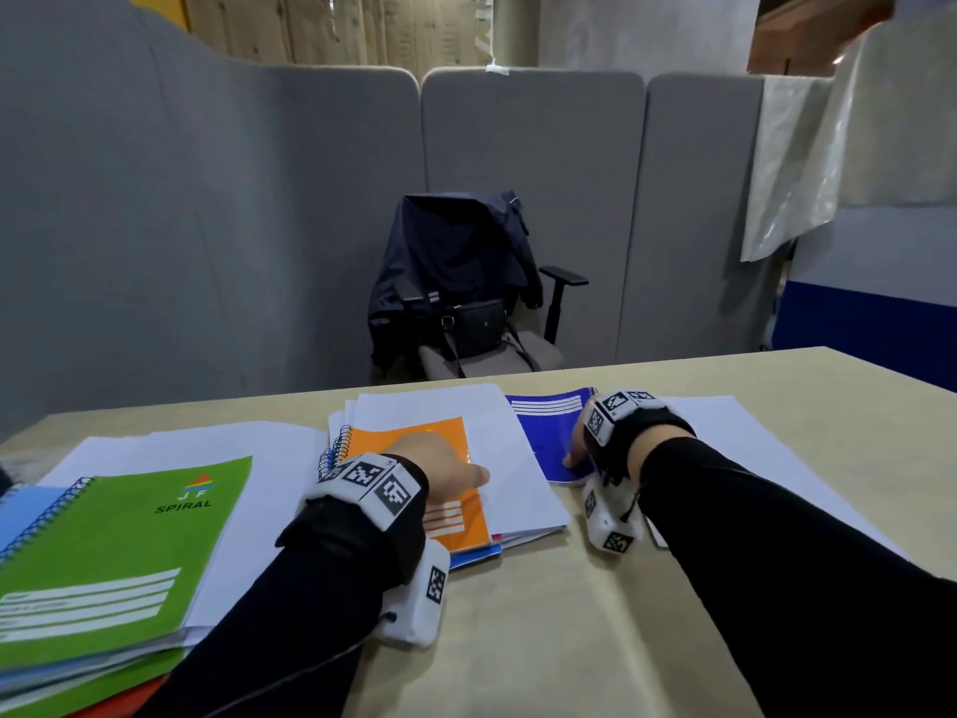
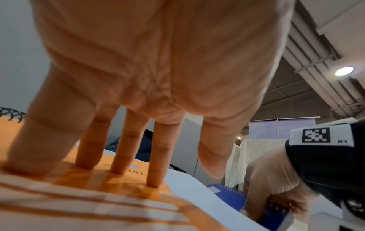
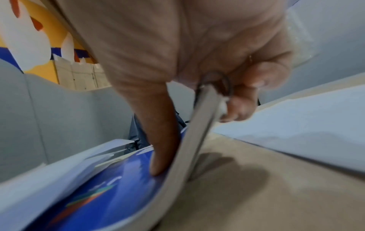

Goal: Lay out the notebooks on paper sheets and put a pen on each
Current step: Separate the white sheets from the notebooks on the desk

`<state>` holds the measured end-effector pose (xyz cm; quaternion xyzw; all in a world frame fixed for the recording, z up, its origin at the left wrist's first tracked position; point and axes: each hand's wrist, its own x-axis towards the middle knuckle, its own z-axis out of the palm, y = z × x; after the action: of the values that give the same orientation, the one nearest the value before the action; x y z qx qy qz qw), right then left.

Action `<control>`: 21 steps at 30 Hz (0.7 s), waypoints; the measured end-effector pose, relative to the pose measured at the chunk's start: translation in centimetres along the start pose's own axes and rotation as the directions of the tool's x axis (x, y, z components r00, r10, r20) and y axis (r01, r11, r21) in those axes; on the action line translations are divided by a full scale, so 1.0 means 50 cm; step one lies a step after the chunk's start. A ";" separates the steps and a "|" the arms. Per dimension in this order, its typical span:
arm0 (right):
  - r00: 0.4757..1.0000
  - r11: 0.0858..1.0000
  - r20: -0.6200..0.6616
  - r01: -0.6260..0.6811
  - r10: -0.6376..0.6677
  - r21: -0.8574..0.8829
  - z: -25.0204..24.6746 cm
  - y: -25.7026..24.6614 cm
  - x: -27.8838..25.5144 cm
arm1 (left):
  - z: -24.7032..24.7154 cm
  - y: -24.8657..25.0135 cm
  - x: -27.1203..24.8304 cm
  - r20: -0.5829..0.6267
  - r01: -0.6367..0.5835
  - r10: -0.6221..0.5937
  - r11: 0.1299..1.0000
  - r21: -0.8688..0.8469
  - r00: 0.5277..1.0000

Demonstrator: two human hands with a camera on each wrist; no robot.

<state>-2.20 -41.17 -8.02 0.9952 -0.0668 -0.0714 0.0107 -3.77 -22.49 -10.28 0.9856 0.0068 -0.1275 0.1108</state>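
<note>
My left hand [image 1: 449,470] lies flat on an orange spiral notebook [image 1: 409,437], its straight fingers [image 2: 157,168] pressing the cover [image 2: 82,182]. That notebook tops a pile of notebooks and white sheets [image 1: 510,448]. To the right, my right hand [image 1: 577,452] grips a blue spiral notebook [image 1: 544,432] by its spiral edge. The thumb [image 3: 163,153] is on the blue cover [image 3: 110,187] and the other fingers [image 3: 239,107] curl under it. That edge is lifted and the notebook bends. A green spiral notebook [image 1: 119,541] lies on a sheet at the left. No pen is in view.
A single white sheet [image 1: 725,427] lies on the beige table [image 1: 544,640] right of the blue notebook. More notebooks are stacked under the green one at the front left. Grey partitions and an office chair [image 1: 481,323] with a jacket and bag stand beyond the far edge.
</note>
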 end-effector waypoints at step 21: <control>0.674 0.962 -0.687 0.179 -0.271 -0.204 -0.216 -0.092 -0.117 | -0.069 -0.062 -0.087 -0.558 -0.245 -0.016 0.887 -0.390 0.830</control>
<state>-5.78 -35.72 3.35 0.9435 0.0700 0.3122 0.0864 -7.24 -18.62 -6.60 0.9267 0.0064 0.1709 0.3347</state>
